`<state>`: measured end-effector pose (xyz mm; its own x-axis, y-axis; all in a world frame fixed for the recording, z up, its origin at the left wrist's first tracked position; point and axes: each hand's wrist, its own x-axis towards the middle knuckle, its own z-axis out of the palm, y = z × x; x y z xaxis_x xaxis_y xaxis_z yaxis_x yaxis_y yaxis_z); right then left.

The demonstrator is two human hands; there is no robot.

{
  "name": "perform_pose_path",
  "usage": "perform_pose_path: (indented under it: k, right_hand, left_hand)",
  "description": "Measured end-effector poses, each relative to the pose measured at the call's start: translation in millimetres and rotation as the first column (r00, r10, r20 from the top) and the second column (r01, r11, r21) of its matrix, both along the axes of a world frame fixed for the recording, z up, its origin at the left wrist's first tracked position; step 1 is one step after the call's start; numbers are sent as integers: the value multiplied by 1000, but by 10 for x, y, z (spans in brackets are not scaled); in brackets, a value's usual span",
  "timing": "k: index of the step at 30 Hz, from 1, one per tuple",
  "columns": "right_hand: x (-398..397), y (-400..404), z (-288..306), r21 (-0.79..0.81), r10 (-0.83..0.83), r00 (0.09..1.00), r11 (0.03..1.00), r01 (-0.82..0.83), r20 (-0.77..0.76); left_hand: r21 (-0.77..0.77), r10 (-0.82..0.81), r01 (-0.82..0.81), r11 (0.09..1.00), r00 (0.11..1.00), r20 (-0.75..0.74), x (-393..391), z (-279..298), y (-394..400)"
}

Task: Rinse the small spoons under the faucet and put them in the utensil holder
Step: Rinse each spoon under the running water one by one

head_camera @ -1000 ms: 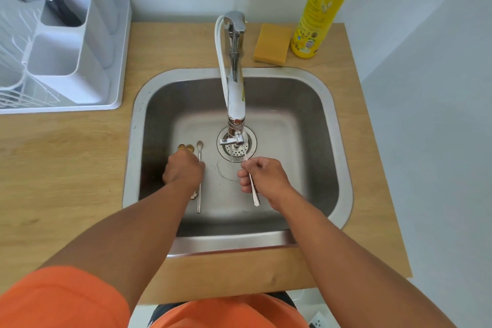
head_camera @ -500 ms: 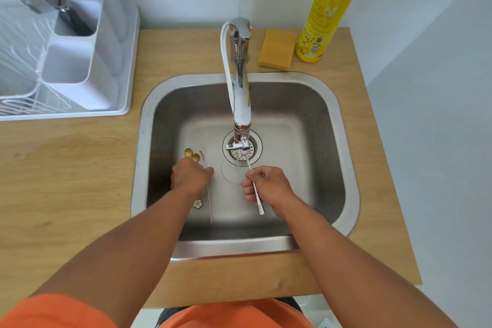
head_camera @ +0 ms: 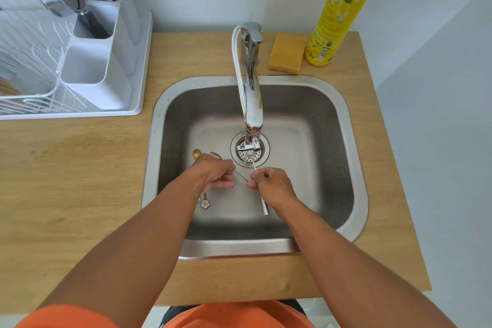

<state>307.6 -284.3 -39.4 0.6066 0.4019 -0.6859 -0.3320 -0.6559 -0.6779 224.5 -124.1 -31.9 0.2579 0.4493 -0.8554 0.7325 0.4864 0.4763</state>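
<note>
Fingers of the right hand (head_camera: 274, 186) pinch a silver spoon (head_camera: 262, 201), its bowl reaching toward the faucet (head_camera: 253, 104) nozzle for rinsing, while the left hand (head_camera: 213, 173) grips a second spoon (head_camera: 241, 176) low in the sink (head_camera: 346, 157), well apart from the utensil holder (head_camera: 87, 61).

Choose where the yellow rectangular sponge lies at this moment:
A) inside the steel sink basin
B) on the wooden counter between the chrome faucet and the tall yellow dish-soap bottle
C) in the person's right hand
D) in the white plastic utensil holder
B: the yellow rectangular sponge lies flat on the wooden counter, right of the chrome faucet and left of the tall yellow dish-soap bottle.
</note>
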Motion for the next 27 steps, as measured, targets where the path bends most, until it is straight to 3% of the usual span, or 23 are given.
perform_pose_path:
  k: [4, 10, 19, 27]
  right_hand:
    - [-31, 29, -9, 13, 41, 999, 999, -41, 11]
    - [-86, 65, -16, 119, -70, 981, 989, 93, -181]
    - [12, -23, -12, 112, -158, 947, 974, 195, -279]
    - [43, -32, 51, 147, -69, 960, 983, 112, -272]
  left_hand:
    - [-90, -1, 1, 996, 1000, 6, 1, 67, 108]
    - [-138, 69, -61, 989, 996, 60, -47, 71, 108]
    - [-86, -4, 13, 996, 995, 98, -181, 90, -12]
    - [-2, -22, 23, 1000, 986, 166, -145, 237, 24]
